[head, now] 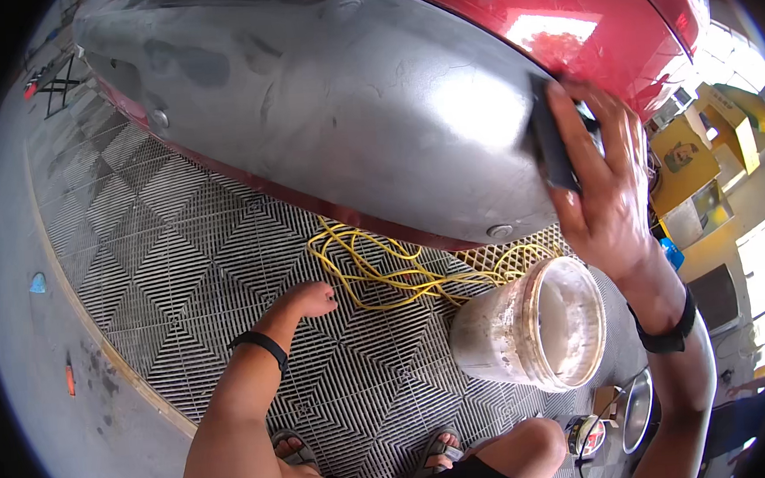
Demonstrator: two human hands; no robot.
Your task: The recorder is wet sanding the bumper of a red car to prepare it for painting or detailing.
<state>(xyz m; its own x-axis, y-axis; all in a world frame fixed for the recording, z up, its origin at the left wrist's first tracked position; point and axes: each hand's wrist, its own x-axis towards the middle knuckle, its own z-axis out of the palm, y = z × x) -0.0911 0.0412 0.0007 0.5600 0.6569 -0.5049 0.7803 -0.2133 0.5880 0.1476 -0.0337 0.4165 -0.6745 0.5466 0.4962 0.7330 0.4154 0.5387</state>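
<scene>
My right hand [605, 173] grips a dark block [552, 140], probably a sanding block, and holds it flat against the right part of a grey, wet-looking car bumper [348, 109]. A glossy red body panel [540, 19] lies just above the bumper's seam. The hand looks wet, and a black band is on its wrist. Over the tiled floor, below the bumper, hangs my left hand [315, 299] with its fingers curled and nothing seen in them. Dark patches and fine marks show on the bumper's left part.
A stained white bucket [493, 337] stands below my right hand. Loops of yellow hose or cable [385, 281] lie on the slatted floor tiles [338, 366]. Lower right are a metal basin [637, 412] and a small tub [590, 435]. Yellow cardboard boxes [683, 158] are stacked beyond; another person's arm shows at the right edge.
</scene>
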